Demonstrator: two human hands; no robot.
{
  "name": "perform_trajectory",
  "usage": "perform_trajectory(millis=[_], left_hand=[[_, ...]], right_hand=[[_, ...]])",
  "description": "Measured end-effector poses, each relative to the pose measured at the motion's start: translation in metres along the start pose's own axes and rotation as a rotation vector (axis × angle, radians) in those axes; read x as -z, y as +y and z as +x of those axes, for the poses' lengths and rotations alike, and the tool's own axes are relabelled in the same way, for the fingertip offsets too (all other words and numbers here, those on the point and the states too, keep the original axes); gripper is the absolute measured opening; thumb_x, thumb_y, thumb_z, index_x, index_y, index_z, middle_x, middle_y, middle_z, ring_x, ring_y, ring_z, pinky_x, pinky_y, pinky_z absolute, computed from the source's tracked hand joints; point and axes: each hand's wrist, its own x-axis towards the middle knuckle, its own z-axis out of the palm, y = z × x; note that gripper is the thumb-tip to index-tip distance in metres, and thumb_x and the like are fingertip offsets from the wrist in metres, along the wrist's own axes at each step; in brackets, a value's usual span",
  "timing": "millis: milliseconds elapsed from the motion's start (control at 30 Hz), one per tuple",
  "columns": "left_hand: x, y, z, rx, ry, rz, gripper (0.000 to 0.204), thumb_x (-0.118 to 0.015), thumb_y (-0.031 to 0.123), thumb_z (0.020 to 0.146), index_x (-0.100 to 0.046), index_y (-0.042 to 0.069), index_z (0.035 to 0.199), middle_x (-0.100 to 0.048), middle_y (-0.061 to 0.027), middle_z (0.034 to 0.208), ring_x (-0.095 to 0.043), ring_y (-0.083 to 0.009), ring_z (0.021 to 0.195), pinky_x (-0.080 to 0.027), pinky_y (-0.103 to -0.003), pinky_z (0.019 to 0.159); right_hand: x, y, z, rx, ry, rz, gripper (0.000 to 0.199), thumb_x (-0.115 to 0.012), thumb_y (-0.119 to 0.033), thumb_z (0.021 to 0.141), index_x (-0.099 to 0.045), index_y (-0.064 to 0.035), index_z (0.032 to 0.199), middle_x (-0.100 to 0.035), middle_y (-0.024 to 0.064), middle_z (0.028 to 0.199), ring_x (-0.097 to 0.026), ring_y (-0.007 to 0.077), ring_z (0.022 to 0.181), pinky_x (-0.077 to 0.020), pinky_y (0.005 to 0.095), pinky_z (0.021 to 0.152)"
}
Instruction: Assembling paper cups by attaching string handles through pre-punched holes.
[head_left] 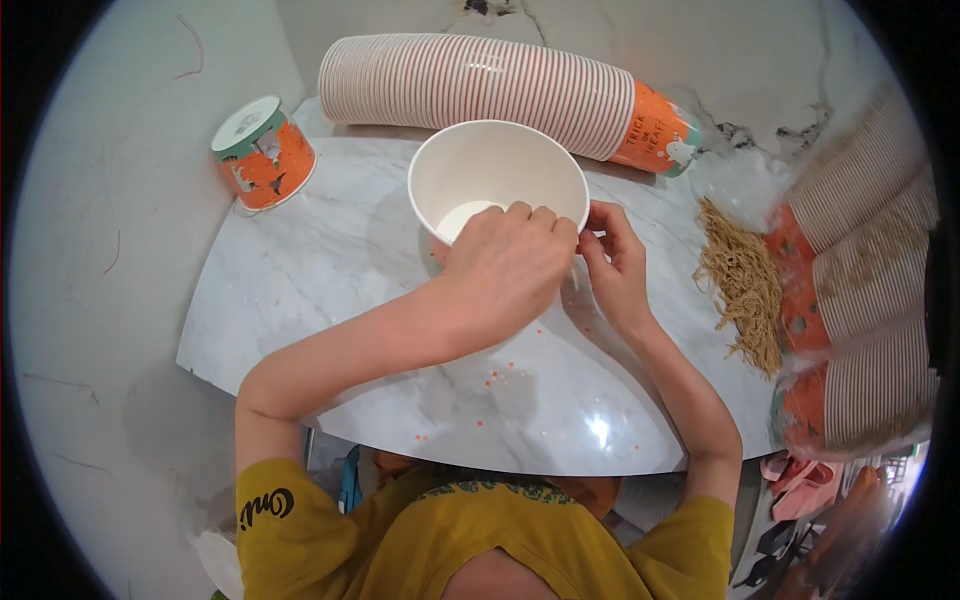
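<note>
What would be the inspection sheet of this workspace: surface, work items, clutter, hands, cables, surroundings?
Surface: pale marbled table with scattered orange specks.
Work items: white-lined cup, mouth up; tan strings bundled at the right.
Clutter: long cup stack lying along the back; upside-down cup at the back left; bagged cup stacks at the right.
Hands: left hand overlaps the near rim, right hand is at the cup's right side; fingertips partly hidden, grip unclear.
Cables: nothing seen.
Surroundings: white wall at the left; pink item at the lower right, unclear.
</note>
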Motion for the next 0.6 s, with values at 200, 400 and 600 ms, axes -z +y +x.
perform_trajectory(millis=[200,400,600], left_hand=[[0.032,-0.054,-0.023,-0.131,-0.142,-0.227,0.019,-0.065,0.003,0.080,-0.067,0.006,0.098,-0.066,-0.0071,0.097,-0.060,-0.0236,0.106,-0.028,-0.051,0.112],[0.046,-0.126,-0.034,0.021,-0.118,-0.506,0.026,-0.060,-0.009,0.076,-0.065,0.007,0.096,-0.065,-0.0038,0.112,-0.058,-0.0201,0.115,-0.033,-0.042,0.113],[0.043,-0.150,-0.027,0.249,-0.107,-0.971,0.023,-0.053,-0.007,0.077,-0.064,0.002,0.095,-0.064,-0.0038,0.113,-0.055,-0.0143,0.114,-0.045,-0.030,0.096]], right_hand=[[0.002,-0.001,0.012,-0.034,0.070,-0.048,0.041,-0.051,0.005,0.093,-0.050,-0.0053,0.133,-0.061,0.0085,0.120,-0.061,0.0174,0.104,-0.0506,0.0295,0.081],[0.018,-0.024,0.041,0.361,-0.062,-0.178,0.050,-0.057,0.005,0.085,-0.057,-0.0109,0.132,-0.051,0.0062,0.137,-0.049,0.0223,0.124,-0.0454,0.0352,0.099],[0.014,-0.027,0.080,0.403,-0.196,-0.102,0.013,-0.061,-0.007,0.094,-0.065,-0.0043,0.106,-0.063,0.0036,0.110,-0.054,0.0174,0.112,-0.0454,0.0324,0.095]])
